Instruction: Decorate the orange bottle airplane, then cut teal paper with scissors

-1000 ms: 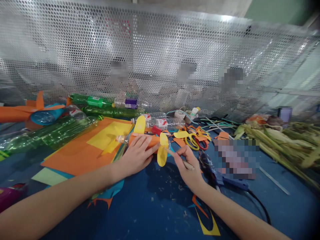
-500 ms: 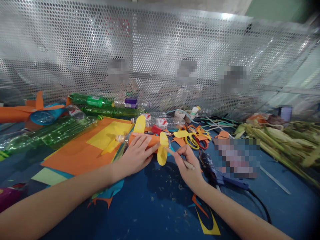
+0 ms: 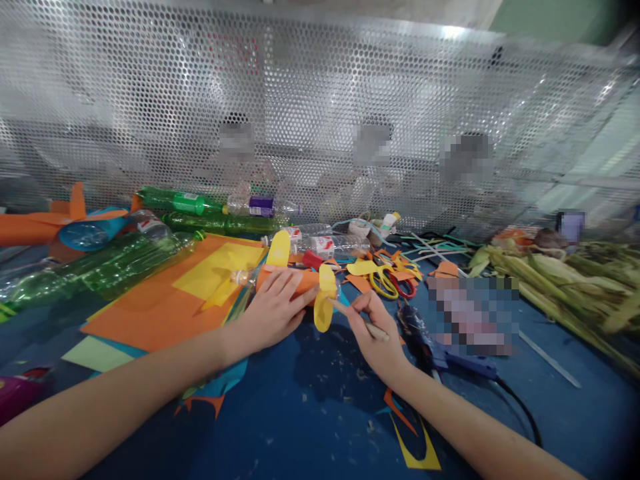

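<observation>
Little has moved since the earlier frame: only the tip of our pencil-like stick [image 3: 342, 308] seems slightly farther onto the yellow strip [image 3: 324, 316]. Our left hand [image 3: 274, 301] is clasped over the orange-wrapped bottle [image 3: 305, 285], lying sideways on the blue table [image 3: 280, 413]; our right hand [image 3: 379, 339] pinches the stick. We judge this as marking or pressing the strip; the next move calls for a steady bottle and light tip pressure.
</observation>
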Available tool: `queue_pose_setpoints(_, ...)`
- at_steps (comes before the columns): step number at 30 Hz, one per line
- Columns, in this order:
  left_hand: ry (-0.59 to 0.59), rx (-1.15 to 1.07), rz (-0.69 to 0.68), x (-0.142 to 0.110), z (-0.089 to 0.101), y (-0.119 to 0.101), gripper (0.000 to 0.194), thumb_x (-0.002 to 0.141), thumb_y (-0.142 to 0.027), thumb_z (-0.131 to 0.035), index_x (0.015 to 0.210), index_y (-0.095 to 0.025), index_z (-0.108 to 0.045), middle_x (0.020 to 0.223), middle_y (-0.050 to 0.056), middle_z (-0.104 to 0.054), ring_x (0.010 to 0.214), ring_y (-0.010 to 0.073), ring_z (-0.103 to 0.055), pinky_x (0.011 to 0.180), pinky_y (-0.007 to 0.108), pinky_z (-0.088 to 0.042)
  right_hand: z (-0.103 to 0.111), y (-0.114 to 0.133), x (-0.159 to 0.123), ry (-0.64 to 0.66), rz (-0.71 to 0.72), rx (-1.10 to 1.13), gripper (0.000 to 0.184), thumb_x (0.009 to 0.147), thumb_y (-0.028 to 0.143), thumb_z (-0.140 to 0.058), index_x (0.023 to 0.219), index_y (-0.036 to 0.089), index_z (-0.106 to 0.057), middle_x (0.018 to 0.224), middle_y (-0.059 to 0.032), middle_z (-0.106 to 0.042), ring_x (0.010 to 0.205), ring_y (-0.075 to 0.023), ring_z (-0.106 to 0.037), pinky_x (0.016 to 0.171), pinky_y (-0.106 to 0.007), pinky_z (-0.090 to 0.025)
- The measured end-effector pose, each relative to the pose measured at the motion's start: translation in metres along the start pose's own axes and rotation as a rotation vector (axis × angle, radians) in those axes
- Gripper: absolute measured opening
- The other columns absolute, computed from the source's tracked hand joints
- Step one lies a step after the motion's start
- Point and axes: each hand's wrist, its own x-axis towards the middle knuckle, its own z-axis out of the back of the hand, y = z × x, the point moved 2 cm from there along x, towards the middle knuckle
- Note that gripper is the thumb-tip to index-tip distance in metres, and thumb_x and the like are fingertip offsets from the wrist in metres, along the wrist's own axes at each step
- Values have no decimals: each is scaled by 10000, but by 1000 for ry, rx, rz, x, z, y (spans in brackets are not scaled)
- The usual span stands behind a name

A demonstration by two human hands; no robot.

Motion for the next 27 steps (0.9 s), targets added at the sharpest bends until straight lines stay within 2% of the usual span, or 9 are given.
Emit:
queue_pose_setpoints(13, 11, 14, 0, 1, 1, -1, 426, 905, -301, -437, 1328, -255, -415, 1313, 124, -424, 1238, 309, -373, 1037, 491, -299, 0, 0, 0, 9, -32, 16, 156, 837, 166, -476, 732, 229, -380, 626, 54, -377, 524, -102, -395, 488, -221, -348)
queue_pose_setpoints(27, 18, 38, -5, 0, 0, -1, 429, 909, -312, -431, 1334, -253, -410, 1315, 131, -417, 1241, 309, -373, 1045, 481, -294, 0, -1, 0, -12, -5, 23, 153, 823, 158, -487, 727, 224, -389, 638, 51, -399, 547, -102, -408, 511, -216, -356)
